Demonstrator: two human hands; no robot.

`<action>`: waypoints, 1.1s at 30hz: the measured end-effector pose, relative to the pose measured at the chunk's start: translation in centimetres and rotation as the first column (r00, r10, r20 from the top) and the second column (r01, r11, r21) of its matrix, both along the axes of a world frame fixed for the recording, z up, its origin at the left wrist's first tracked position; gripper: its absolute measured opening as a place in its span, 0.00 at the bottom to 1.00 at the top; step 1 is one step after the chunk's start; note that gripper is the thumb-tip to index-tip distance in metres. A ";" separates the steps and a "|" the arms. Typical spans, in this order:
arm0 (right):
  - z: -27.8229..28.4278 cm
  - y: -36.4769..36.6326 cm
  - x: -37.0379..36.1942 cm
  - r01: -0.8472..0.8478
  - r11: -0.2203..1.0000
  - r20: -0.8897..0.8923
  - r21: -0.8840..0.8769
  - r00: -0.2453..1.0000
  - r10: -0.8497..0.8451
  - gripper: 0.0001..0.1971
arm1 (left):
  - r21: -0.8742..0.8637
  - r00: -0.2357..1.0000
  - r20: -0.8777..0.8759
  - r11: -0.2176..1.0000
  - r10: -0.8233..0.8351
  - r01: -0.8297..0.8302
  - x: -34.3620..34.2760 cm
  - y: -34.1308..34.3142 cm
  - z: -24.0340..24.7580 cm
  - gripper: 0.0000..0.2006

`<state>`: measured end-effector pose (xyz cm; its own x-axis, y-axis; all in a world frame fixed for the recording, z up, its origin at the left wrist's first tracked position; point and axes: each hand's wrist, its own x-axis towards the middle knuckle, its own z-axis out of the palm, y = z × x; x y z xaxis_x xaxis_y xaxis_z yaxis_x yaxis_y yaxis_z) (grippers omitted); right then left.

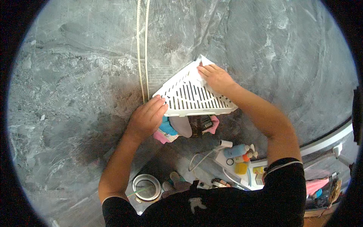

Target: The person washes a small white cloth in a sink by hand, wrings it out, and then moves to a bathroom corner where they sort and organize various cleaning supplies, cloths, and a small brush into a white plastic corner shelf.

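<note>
A white triangular corner shelf (187,94) with slots sits against the grey marbled wall. At its left edge is my left hand (147,117), the fingers bent over the rim and gripping it. My right hand (217,78) reaches to the far corner of the shelf, pressing a white cloth or tissue (204,60) against its surface. Part of that white piece lies hidden under my fingers. Beneath the front edge of the shelf show a grey cloth (180,126), a blue cloth (167,126), pink pieces (213,125) and a dark package (196,125).
Two pale cords (142,49) hang down the wall left of the shelf. Lower right, bottles (236,151), a yellow container (241,168) and a white hose (194,160) crowd a white surface. A round metal-rimmed basin (146,187) stands on the floor below.
</note>
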<state>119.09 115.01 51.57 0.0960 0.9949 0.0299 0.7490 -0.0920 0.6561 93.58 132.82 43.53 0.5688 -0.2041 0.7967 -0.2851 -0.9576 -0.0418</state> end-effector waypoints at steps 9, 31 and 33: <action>-0.3 -2.2 0.6 -0.002 0.985 -0.310 0.171 0.949 0.055 0.17 | -0.149 0.998 0.006 0.987 0.061 -0.059 -0.8 -1.4 1.1 0.14; -1.4 5.3 -3.1 0.700 0.695 -0.892 0.160 0.405 -0.202 0.10 | -0.200 0.969 -0.122 0.951 0.213 -0.234 -3.2 -3.0 0.3 0.21; -3.2 6.2 -0.5 0.717 0.642 -0.874 0.270 0.462 -0.149 0.10 | -0.192 0.963 -0.130 0.947 0.236 -0.258 -3.1 -3.6 0.9 0.20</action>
